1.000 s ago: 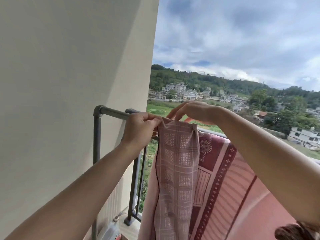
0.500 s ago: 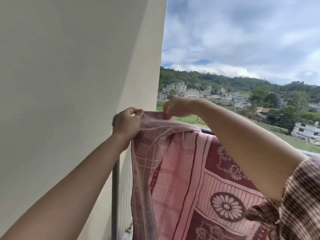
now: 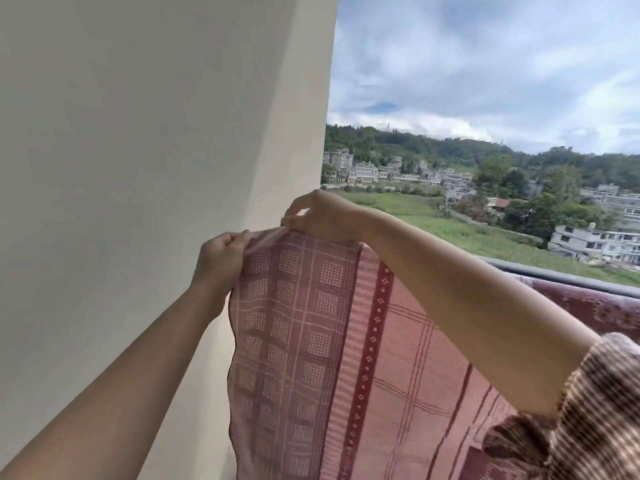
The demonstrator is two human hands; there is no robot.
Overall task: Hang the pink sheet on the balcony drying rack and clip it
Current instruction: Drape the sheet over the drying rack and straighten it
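The pink sheet (image 3: 311, 341), checked and patterned in dark red, hangs spread out in front of me and hides the left end of the drying rack. My left hand (image 3: 221, 254) pinches the sheet's top left corner close to the wall. My right hand (image 3: 322, 216) pinches the top edge a little to the right and higher. A grey rail of the rack (image 3: 561, 271) shows at the right, with sheet fabric draped beneath it. No clip is visible.
A cream wall (image 3: 138, 168) fills the left half, right beside my left hand. Beyond the rail lie green fields, houses and wooded hills under a cloudy sky. My striped sleeve (image 3: 588, 410) covers the lower right corner.
The bunched sheet has been pulled left and spread flat across the rack, now covering the rail's left end and post. Both hands rose slightly, still holding the top edge.
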